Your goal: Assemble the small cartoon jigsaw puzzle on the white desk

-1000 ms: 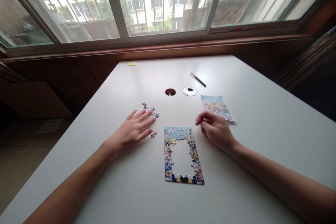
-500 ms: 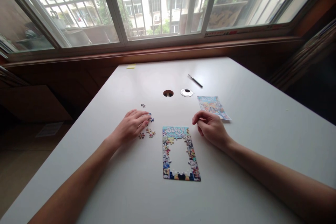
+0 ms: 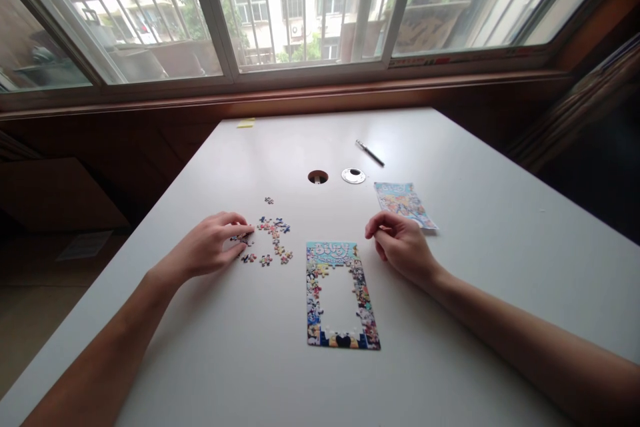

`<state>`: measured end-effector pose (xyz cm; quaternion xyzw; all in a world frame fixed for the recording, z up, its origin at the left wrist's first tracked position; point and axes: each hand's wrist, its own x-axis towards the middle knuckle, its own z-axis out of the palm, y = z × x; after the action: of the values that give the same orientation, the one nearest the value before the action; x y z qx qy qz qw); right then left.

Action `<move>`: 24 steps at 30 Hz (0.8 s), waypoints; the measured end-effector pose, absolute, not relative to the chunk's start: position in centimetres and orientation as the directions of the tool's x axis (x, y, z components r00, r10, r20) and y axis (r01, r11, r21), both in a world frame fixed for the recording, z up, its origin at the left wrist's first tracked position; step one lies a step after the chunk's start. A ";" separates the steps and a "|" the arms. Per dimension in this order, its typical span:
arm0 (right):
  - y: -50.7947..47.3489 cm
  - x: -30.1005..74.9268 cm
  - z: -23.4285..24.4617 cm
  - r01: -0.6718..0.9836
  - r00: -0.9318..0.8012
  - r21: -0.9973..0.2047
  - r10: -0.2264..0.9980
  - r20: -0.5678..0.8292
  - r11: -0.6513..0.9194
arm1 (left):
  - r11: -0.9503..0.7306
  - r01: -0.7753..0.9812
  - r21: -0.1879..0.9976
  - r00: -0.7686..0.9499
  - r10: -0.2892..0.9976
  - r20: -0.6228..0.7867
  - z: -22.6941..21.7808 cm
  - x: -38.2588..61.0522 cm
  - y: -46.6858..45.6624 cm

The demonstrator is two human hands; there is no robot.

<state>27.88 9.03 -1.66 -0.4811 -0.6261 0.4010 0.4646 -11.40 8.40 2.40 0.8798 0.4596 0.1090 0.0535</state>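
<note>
My left hand [image 3: 217,243] rests low at the left of a loose cluster of jigsaw pieces [image 3: 277,238], thumb and fingers apart. Some dark pieces [image 3: 243,238] lie in the gap between the thumb and fingertips; whether they are touched is hard to tell. To the right of the cluster is a jigsaw puzzle [image 3: 314,313], its colourful border joined around a bare white middle. My right hand [image 3: 400,240] lies on its side just right of the puzzle's top, fingers curled in. Anything inside those fingers is hidden. Behind it lies a picture sheet [image 3: 403,201], partly covered by the hand.
A single jigsaw piece [image 3: 269,200] lies beyond the cluster. Farther back are a round hole [image 3: 318,177] in the white table [image 3: 250,373], a silver ring cover [image 3: 353,176] and a pen [image 3: 370,153]. Yellow tape [image 3: 245,123] marks the far left corner, below a barred window.
My left hand has slid left off the cluster, uncovering many pieces, and its fingers have spread. My right hand keeps its place and curl. The view has shifted slightly.
</note>
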 end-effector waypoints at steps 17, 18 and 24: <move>8.9 28.0 -1.4 0.251 -0.096 -0.954 0.984 0.148 0.167 | -0.543 0.739 0.398 0.499 0.839 0.219 2.5 -11.9 8.4; 8.9 28.0 -1.4 0.253 -0.096 -0.953 0.984 0.148 0.167 | -0.542 0.741 0.397 0.486 0.840 0.240 2.5 -11.9 8.4; 8.9 27.8 -1.4 0.258 -0.097 -0.950 0.984 0.152 0.173 | -0.517 0.788 0.335 0.409 0.846 0.342 1.2 -10.6 8.5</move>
<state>27.84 8.93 -1.36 -0.5002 -0.6207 0.4042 0.4484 -10.56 8.49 1.20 0.8372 0.4877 0.2398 0.0605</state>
